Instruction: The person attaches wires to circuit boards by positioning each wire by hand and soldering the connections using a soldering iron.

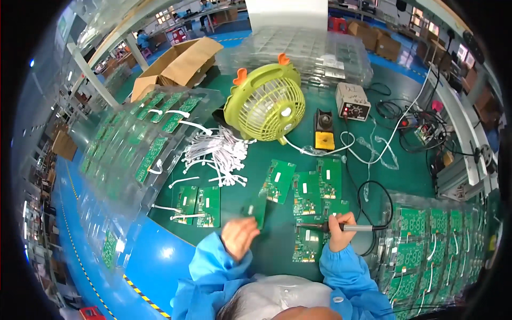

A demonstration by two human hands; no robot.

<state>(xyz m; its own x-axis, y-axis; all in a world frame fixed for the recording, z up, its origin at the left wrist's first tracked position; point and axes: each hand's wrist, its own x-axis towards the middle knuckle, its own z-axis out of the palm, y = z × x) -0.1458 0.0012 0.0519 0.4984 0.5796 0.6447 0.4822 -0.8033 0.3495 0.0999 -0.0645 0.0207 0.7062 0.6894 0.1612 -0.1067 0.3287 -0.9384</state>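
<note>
My right hand (pixel 341 232) is wrapped round a soldering iron (pixel 358 228), its tip pointing left over several green circuit boards (pixel 305 193) on the green bench mat. My left hand (pixel 240 238) is closed at the lower edge of another circuit board (pixel 258 209), which is tilted and smeared by motion. Left of that hand lie two boards (pixel 208 207) with white cables reaching over them. A heap of white cables with connectors (pixel 216 154) is spread farther back. One more board (pixel 280 181) rests just beyond the tilted one.
A green fan (pixel 265 104) stands at the back, beside a soldering station (pixel 352 101) and an iron stand with yellow sponge (pixel 324 140). Clear trays of boards are stacked left (pixel 114 176) and right (pixel 392 250). Loose cords (pixel 397 114) and a cardboard box (pixel 184 66) lie farther off.
</note>
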